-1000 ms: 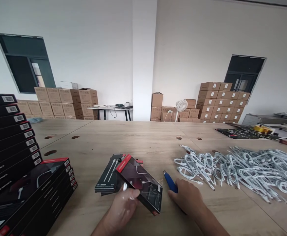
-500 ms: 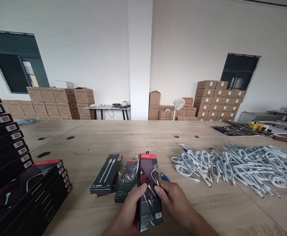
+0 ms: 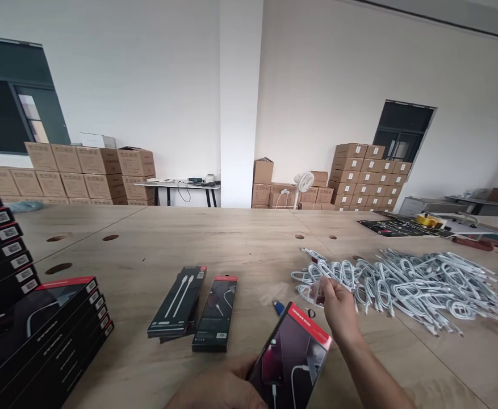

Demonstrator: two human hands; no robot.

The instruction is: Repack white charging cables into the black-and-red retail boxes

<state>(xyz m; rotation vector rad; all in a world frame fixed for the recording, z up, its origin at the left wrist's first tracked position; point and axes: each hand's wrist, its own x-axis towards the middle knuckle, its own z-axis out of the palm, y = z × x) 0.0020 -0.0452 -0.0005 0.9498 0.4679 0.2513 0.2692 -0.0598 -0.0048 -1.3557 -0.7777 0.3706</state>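
My left hand (image 3: pixel 225 386) is closed on a black box (image 3: pixel 291 363) with a red top band and a charging-cable picture; its lower end is out of frame. My right hand (image 3: pixel 340 304) is raised in front of the cable pile, thumb and fingers pinching a piece of clear plastic film (image 3: pixel 318 292). Beside the held box, a blue-handled tool (image 3: pixel 278 308) lies partly hidden. A slim black box (image 3: pixel 215 315) rests to the left, and next to it a small stack of slim black boxes (image 3: pixel 177 304) showing white cables.
Tall stacks of black boxes (image 3: pixel 53 341) stand at the left edge. Bundled white cables (image 3: pixel 402 289) are heaped on the right of the wooden table (image 3: pixel 214 238). Farther back are a black printed sheet (image 3: pixel 391 228), a yellow tape roll (image 3: pixel 427 221), cartons (image 3: pixel 99 162) and a white fan (image 3: pixel 304 182).
My right hand has left the box and moved right and up, with clear film in its fingers. The box has come nearer and tilted, held in my left hand alone.
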